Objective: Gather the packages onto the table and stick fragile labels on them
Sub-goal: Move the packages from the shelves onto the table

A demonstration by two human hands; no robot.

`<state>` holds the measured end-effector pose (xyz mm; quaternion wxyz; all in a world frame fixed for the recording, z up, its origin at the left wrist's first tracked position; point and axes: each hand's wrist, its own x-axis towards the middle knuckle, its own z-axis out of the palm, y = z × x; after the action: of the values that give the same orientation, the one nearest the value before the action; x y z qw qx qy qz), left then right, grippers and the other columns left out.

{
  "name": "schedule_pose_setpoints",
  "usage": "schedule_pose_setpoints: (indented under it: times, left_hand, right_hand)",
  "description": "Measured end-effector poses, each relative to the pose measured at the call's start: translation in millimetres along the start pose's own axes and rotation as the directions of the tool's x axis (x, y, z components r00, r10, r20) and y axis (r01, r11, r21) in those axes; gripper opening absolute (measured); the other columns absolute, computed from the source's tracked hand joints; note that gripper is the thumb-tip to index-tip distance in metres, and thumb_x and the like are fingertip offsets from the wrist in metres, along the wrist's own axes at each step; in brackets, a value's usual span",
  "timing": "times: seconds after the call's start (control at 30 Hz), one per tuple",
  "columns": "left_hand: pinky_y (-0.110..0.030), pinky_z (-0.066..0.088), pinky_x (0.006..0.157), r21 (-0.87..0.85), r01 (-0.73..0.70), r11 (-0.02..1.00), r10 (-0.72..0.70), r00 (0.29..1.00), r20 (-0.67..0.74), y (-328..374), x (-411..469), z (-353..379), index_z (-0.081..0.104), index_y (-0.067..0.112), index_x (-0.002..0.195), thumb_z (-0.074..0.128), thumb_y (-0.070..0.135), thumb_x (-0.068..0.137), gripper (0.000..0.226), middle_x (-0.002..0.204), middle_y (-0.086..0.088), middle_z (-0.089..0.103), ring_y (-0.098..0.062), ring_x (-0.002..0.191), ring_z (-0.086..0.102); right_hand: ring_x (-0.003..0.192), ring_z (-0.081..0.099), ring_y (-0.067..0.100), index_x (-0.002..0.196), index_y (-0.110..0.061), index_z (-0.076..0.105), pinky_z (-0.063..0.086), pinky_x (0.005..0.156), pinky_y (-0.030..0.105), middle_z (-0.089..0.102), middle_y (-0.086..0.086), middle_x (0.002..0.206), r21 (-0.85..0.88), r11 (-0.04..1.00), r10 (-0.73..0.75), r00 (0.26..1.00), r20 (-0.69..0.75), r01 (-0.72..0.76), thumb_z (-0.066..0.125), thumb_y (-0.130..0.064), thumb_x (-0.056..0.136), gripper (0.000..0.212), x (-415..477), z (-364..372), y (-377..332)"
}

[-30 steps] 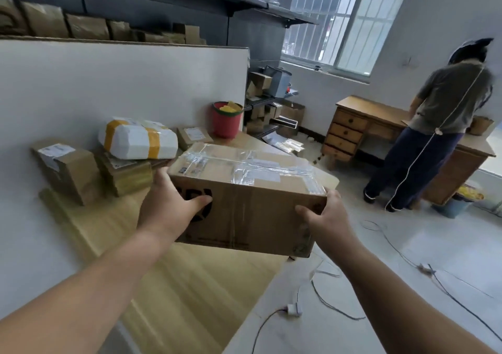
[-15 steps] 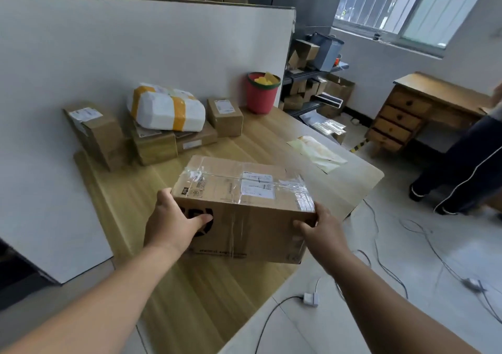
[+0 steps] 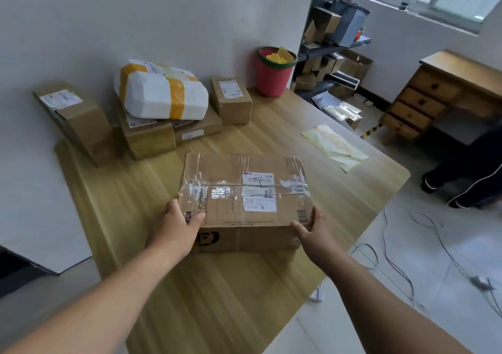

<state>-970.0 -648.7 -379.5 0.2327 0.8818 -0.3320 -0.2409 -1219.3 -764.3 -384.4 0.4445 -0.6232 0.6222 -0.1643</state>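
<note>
A taped cardboard box with white shipping labels sits on the wooden table, near its middle. My left hand grips its near left corner and my right hand grips its near right corner. Behind it, against the white wall, lie more packages: a tilted brown box at the left, a white parcel with yellow tape lying on flat brown boxes, and a small upright box. A pale sheet lies near the table's right edge.
A red bucket stands at the table's far corner. Shelves with boxes and a wooden drawer desk are at the right. A person's legs stand by the desk. Cables trail over the tiled floor.
The box has come down from mid-air over the table's edge onto the tabletop. Both hands have stayed on it. My view has tilted downward.
</note>
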Motion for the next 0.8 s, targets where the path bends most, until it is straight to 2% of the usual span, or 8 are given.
schedule_pose_setpoints:
  times: [0.13, 0.23, 0.4, 0.8]
  left_hand:
    - [-0.039, 0.043, 0.096, -0.063, 0.041, 0.997, -0.036, 0.997, 0.070, 5.2, 12.9, -0.6, 0.024, 0.010, 0.141, 0.055, 0.047, 0.089, 0.071, 0.138, -0.013, 0.047, -0.034, 0.120, 0.049]
    - [-0.040, 0.043, 0.095, -0.070, 0.063, 0.996, -0.058, 0.995, 0.082, 9.0, 15.1, -0.8, 0.026, 0.009, 0.138, 0.057, 0.045, 0.089, 0.068, 0.135, -0.014, 0.048, -0.035, 0.118, 0.050]
    - [-0.042, 0.041, 0.099, -0.098, 0.072, 0.993, -0.065, 0.995, 0.072, 9.2, 15.8, 2.2, 0.028, 0.008, 0.138, 0.060, 0.041, 0.088, 0.067, 0.136, -0.015, 0.048, -0.035, 0.120, 0.049]
    - [-0.033, 0.038, 0.083, -0.139, 0.175, 0.975, -0.176, 0.984, 0.005, 32.6, 17.0, 13.3, 0.032, 0.007, 0.133, 0.059, 0.038, 0.090, 0.060, 0.132, -0.014, 0.049, -0.033, 0.115, 0.050]
  right_hand:
    - [0.109, 0.056, 0.017, 0.141, -0.022, 0.032, 0.048, 0.098, 0.043, 0.055, -0.006, 0.120, -0.009, 1.000, 0.017, 1.000, -0.003, -0.017, 0.062, -0.030, 0.091, 0.059, 6.4, -0.8, -5.3]
    - [0.111, 0.055, 0.018, 0.144, -0.023, 0.028, 0.047, 0.100, 0.043, 0.054, -0.004, 0.125, 0.002, 1.000, 0.025, 1.000, -0.002, -0.025, 0.063, -0.031, 0.091, 0.065, 10.0, -1.6, -6.4]
    - [0.108, 0.056, 0.018, 0.144, -0.022, 0.026, 0.048, 0.097, 0.040, 0.054, -0.004, 0.121, 0.021, 0.999, 0.029, 0.999, 0.020, -0.030, 0.064, -0.028, 0.090, 0.065, 16.2, -4.4, -5.7]
    - [0.110, 0.056, 0.021, 0.143, -0.013, 0.027, 0.047, 0.100, 0.043, 0.054, 0.006, 0.129, -0.003, 0.999, -0.042, 0.992, 0.118, 0.042, 0.067, -0.023, 0.088, 0.069, 65.2, -20.5, -15.2]
